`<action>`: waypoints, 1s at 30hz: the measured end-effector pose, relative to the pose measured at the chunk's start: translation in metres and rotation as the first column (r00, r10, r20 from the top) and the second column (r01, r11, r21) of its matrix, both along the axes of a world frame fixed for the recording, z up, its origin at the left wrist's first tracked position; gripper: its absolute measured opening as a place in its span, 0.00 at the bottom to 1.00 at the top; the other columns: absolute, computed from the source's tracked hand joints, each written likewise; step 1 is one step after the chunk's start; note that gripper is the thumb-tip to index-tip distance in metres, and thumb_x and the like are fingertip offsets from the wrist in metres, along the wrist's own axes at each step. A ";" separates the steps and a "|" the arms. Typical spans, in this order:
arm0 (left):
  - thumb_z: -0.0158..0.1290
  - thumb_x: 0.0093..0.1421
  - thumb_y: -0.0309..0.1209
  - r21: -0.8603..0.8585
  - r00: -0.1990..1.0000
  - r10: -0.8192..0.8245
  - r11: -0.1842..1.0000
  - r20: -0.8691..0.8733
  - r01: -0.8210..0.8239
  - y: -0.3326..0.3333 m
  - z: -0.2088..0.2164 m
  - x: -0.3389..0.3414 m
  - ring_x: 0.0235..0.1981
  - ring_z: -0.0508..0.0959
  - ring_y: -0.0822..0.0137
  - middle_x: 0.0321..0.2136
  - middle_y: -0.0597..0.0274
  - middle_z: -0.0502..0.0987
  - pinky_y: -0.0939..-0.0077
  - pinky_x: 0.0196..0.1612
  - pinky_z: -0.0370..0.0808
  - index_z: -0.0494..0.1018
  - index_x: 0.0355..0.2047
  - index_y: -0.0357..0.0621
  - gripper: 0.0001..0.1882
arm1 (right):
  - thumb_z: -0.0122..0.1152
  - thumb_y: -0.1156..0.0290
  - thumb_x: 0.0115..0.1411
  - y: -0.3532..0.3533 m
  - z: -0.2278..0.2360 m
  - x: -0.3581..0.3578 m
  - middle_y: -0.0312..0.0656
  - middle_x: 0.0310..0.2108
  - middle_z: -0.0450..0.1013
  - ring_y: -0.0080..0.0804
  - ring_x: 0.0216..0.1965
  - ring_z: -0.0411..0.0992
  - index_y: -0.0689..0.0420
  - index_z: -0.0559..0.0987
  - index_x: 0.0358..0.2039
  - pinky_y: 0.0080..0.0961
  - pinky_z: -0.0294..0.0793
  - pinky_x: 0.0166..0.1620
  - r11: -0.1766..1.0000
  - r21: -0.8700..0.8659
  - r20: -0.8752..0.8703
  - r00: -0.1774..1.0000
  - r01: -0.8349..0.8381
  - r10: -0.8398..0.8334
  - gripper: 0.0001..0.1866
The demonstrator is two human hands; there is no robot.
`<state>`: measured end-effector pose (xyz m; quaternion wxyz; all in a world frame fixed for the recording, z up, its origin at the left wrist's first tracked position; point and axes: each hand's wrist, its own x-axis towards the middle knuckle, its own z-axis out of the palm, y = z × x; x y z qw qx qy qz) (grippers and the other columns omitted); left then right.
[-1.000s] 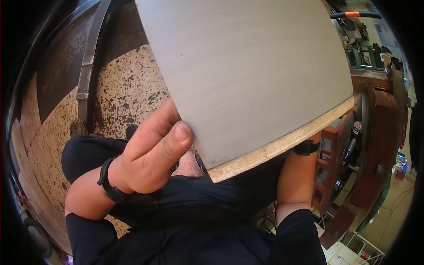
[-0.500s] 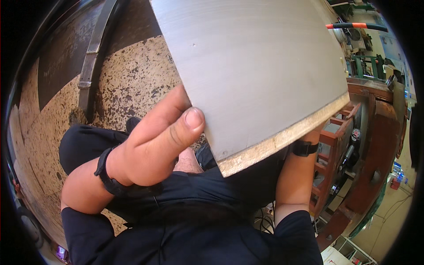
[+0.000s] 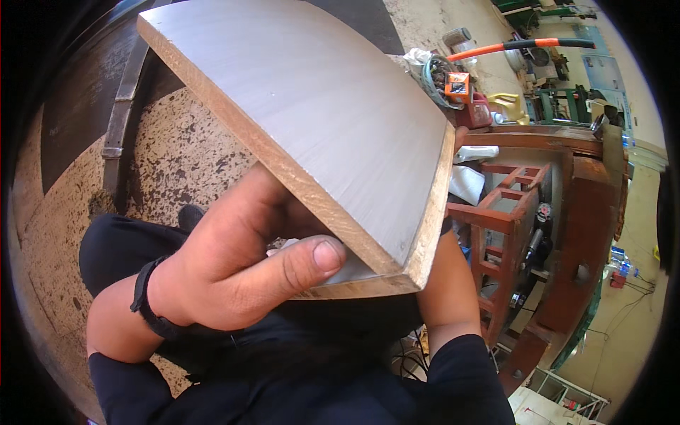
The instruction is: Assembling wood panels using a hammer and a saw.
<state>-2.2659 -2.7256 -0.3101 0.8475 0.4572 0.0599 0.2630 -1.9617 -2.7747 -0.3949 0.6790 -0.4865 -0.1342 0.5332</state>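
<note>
A grey-faced board (image 3: 312, 113) with rough, pale brown edges is held up in front of my torso, tilted. Its long cut edge faces my left hand (image 3: 219, 262). That hand is closed on the near left part, thumb along the lower edge, fingers reaching beneath. Below this edge, by the thumb, a strip of a second grey surface (image 3: 354, 272) shows; whether it is a separate board I cannot tell. My right hand (image 3: 460, 134) supports the board's right side. Only a bit of finger shows past the edge there; the rest is hidden behind the board.
Right of me stands a reddish-brown wooden bench (image 3: 588, 241), with a slatted wooden rack (image 3: 506, 212) beside it. Beyond lie an orange box (image 3: 457, 85), a yellow jug (image 3: 508, 106) and an orange-and-black bar (image 3: 524, 46). A dark metal strap (image 3: 122, 106) is at the left over speckled flooring (image 3: 177, 152).
The board has tipped and shifted left, so its long cut edge and the grey surface beneath now show. My left hand has turned with it, and the bench area at right is more exposed.
</note>
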 end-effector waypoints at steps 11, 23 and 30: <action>0.52 0.69 0.31 -0.053 0.999 0.046 0.997 -0.023 -0.048 -0.004 0.009 0.006 0.66 0.63 0.60 0.65 0.50 0.65 0.62 0.68 0.57 0.51 0.69 0.31 0.34 | 0.34 0.20 0.60 0.002 -0.001 -0.003 0.45 0.64 0.64 0.41 0.62 0.65 0.54 0.63 0.67 0.36 0.65 0.64 0.998 -0.002 0.044 0.997 -0.068 0.068 0.53; 0.50 0.71 0.32 -0.011 0.997 0.060 0.998 -0.045 -0.061 -0.005 0.010 0.004 0.66 0.64 0.60 0.64 0.49 0.65 0.62 0.67 0.57 0.52 0.68 0.29 0.32 | 0.33 0.19 0.59 0.001 -0.006 0.000 0.45 0.64 0.64 0.40 0.62 0.64 0.55 0.63 0.68 0.35 0.65 0.65 0.996 0.005 0.080 0.993 -0.087 0.086 0.54; 0.50 0.69 0.42 -0.102 0.995 0.076 0.991 -0.058 -0.081 0.005 0.021 0.005 0.57 0.72 0.59 0.56 0.49 0.72 0.66 0.60 0.66 0.60 0.63 0.29 0.31 | 0.34 0.19 0.59 0.001 -0.009 -0.011 0.45 0.64 0.64 0.41 0.63 0.64 0.54 0.61 0.69 0.36 0.66 0.65 0.997 -0.005 0.090 0.993 -0.078 0.078 0.54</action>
